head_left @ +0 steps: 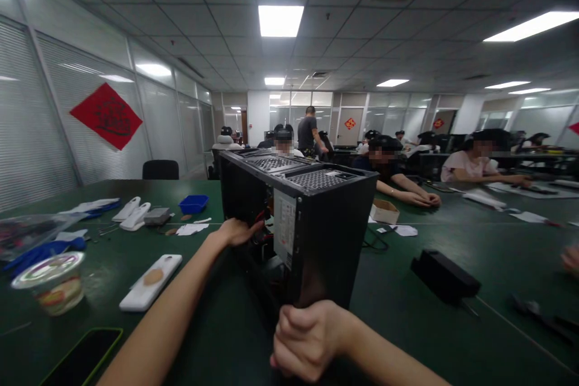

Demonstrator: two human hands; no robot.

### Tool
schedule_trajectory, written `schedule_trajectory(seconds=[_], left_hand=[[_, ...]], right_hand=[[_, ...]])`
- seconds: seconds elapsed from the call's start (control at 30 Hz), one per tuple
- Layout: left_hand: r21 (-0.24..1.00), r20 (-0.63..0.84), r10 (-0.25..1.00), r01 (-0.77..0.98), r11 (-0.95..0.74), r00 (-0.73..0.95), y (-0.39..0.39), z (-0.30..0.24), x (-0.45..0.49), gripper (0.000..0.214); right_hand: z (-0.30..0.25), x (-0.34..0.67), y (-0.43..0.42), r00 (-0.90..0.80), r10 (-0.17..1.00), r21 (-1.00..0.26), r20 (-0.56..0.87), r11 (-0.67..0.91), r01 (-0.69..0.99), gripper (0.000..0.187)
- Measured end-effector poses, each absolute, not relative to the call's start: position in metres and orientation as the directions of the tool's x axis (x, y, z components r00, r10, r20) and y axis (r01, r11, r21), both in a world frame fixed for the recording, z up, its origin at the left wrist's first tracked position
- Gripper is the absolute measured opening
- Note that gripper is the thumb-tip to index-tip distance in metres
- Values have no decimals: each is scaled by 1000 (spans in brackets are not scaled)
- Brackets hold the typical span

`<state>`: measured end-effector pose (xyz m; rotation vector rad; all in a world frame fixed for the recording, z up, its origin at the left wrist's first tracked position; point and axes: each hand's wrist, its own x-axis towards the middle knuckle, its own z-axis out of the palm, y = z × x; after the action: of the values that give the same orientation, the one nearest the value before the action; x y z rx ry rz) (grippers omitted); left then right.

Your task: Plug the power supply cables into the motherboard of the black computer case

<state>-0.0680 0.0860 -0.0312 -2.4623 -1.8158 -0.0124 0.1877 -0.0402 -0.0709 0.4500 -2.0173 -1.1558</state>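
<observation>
A black computer case [337,241] stands upright on the table, its side open toward the left. Its top has perforated metal grilles, and a labelled power supply [284,226] shows inside near the edge closest to me. Red and dark cables lie behind the opening. My left hand [236,232] grips the case at the lower part of its open side, thumb stretched inward beside the cables; its other fingers are mostly hidden. My right hand [310,338] is closed around the bottom near corner of the case, fingers curled.
On the left are a white power bank-like block [167,265], a phone [84,357], a lidded cup [56,283] and a blue tray [193,204]. On the right lie a black box-shaped object [446,277] and a small cardboard box [384,211]. Co-workers sit across the table.
</observation>
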Motion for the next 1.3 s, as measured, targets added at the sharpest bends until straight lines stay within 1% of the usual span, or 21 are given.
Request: schedule_trajectory(seconds=[0.07, 0.1, 0.13, 0.2, 0.27, 0.3, 0.37, 0.43, 0.53, 0.6, 0.67, 0.7, 0.73, 0.83, 0.9, 0.93, 1.0, 1.1, 1.13, 1.23, 1.3], left_hand=[[-53, 3, 961, 959, -277, 277, 79, -33, -70, 80], [-37, 0, 966, 965, -260, 260, 75, -34, -71, 88], [-28, 9, 965, 965, -262, 262, 70, -34, -72, 92], [-47, 28, 946, 946, -322, 323, 59, -35, -71, 84], [-99, 33, 923, 921, -378, 382, 46, -37, -67, 71], [-122, 41, 922, 918, -377, 385, 40, -38, -63, 68], [-151, 86, 938, 935, -320, 335, 27, -41, -52, 66], [-150, 130, 955, 957, -247, 267, 15, -44, -40, 64], [-142, 150, 967, 972, -184, 205, -1, -47, -23, 64], [-146, 152, 971, 976, -161, 183, -10, -47, -16, 65], [-153, 141, 975, 977, -148, 170, -19, -46, -11, 66], [-157, 135, 977, 977, -144, 166, -23, -46, -9, 66], [-162, 134, 977, 977, -141, 164, -26, -46, -6, 65], [-169, 155, 974, 976, -140, 166, -34, -48, 6, 62], [-163, 172, 972, 978, -129, 157, -37, -50, 15, 62], [-159, 178, 972, 979, -124, 152, -38, -51, 18, 62], [-152, 183, 972, 981, -119, 146, -39, -51, 24, 63], [-154, 176, 968, 977, -150, 177, -40, -49, 25, 64], [-157, 171, 967, 974, -163, 189, -40, -48, 24, 64], [-164, 163, 962, 967, -194, 221, -40, -47, 21, 63], [-167, 161, 958, 963, -211, 238, -40, -47, 19, 63]], right_hand=[[-73, 207, -29, -664, -610, 845, 433, 532, 62, 35], [-74, 217, -24, -674, -597, 842, 435, 536, 69, 37], [-76, 228, -19, -686, -581, 840, 437, 536, 82, 42], [-78, 251, -8, -718, -527, 835, 455, 532, 138, 47], [-80, 277, 2, -765, -451, 830, 460, 525, 189, 45], [-81, 290, 7, -788, -408, 825, 460, 525, 209, 43], [-84, 313, 15, -814, -323, 803, 483, 535, 264, 39], [-87, 330, 18, -819, -247, 772, 518, 547, 323, 38], [-94, 331, 8, -810, -130, 726, 572, 540, 426, 35], [-100, 318, -3, -772, 1, 656, 635, 528, 540, 30], [-107, 304, -8, -700, 121, 560, 704, 511, 652, 25], [-110, 299, -8, -667, 135, 529, 733, 504, 683, 24], [-112, 296, -5, -656, 124, 519, 745, 510, 686, 23], [-113, 303, 14, -664, 83, 538, 743, 516, 666, 21], [-111, 313, 29, -669, 93, 546, 737, 500, 671, 22], [-110, 317, 34, -672, 103, 545, 733, 501, 672, 23], [-110, 321, 38, -673, 161, 519, 722, 517, 681, 26], [-111, 317, 32, -621, 292, 421, 727, 525, 740, 29], [-112, 315, 29, -593, 320, 380, 739, 529, 759, 29], [-111, 308, 20, -532, 324, 298, 782, 555, 777, 30], [-108, 306, 17, -533, 313, 303, 786, 557, 773, 32]])
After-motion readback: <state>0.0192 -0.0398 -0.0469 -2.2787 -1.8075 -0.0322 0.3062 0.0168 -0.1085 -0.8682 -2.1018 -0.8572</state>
